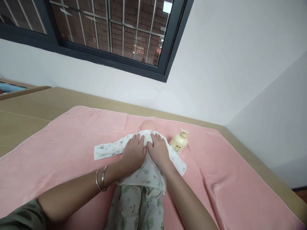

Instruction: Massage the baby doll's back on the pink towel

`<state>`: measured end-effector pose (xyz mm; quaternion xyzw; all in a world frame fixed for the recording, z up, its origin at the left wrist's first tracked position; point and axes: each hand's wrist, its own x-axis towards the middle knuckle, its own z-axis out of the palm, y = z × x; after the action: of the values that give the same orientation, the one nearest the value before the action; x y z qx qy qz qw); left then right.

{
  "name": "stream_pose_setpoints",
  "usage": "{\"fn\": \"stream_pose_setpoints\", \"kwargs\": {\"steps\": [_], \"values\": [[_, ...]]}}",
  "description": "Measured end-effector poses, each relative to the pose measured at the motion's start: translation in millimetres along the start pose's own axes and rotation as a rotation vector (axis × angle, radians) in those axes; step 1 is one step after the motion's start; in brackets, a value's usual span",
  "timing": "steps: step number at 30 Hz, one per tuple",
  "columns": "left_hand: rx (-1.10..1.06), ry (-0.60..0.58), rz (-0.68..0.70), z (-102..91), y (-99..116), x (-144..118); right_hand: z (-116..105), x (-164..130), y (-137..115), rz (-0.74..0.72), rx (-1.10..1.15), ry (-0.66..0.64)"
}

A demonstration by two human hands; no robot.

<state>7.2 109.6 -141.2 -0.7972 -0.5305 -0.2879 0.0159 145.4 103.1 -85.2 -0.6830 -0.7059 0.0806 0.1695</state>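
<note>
On the soft pink towel (72,140), left hand (133,153) and right hand (159,151) press flat, fingers spread, on the doll's printed cotton top (146,171).

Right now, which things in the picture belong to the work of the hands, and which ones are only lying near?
In use:
- left hand, flat on the doll's chest
- right hand, flat beside it
- doll
- printed top on the doll

Lying about:
- cream bottle, by the doll's sleeve
- pink towel underneath
- bed
</note>
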Motion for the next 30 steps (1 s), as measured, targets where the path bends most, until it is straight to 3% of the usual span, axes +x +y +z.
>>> {"fn": "stream_pose_setpoints", "kwargs": {"steps": [5, 9, 12, 18, 21, 24, 27, 30], "values": [[-0.137, -0.099, 0.06, -3.5, -22, 20, -6, -21, -23, -0.015, -0.13, -0.086], [-0.239, -0.174, -0.046, -6.8, -35, 39, -8, -36, -34, -0.103, -0.167, -0.116], [-0.151, -0.121, 0.018, -6.3, -27, 32, -6, -30, -28, -0.111, -0.111, -0.103], [0.107, -0.033, 0.118, -3.8, 5, -7, -2, 4, 6, 0.027, -0.022, -0.063], [0.082, -0.056, 0.17, -6.1, 4, -7, -1, 3, 4, 0.032, -0.056, -0.065], [0.003, -0.103, 0.256, -8.9, -11, 10, -3, -13, -13, 0.003, -0.137, -0.088], [-0.042, -0.135, 0.168, -6.9, -23, 25, -6, -31, -29, -0.06, -0.186, -0.123], [-0.07, -0.08, 0.047, -0.1, -24, 28, -9, -35, -31, -0.105, -0.157, -0.141]]}}
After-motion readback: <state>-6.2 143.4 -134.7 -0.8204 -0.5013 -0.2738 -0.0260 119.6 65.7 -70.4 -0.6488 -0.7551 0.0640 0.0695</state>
